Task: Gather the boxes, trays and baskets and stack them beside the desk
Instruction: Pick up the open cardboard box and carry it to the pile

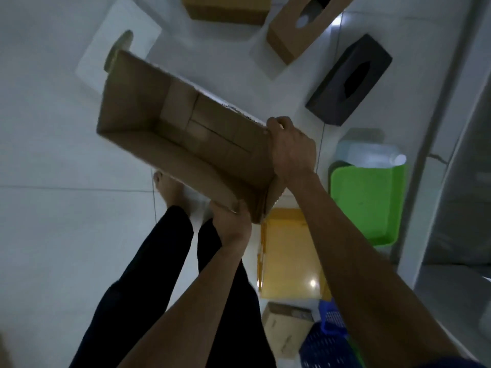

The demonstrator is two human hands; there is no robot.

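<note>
While the left grip [232, 221] clasps the near corner and the right grip [291, 147] the rim, the cardboard box [172, 134] hangs tilted at frame centre; level it before stacking by the green tray [366, 205].

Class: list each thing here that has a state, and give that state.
Cardboard box: open, empty, tilted, held off the floor.
Left hand: grips the box's near edge.
Right hand: grips the box's end.
Green tray: empty, on the floor.
Black tissue box: on the floor, slot up.
</note>
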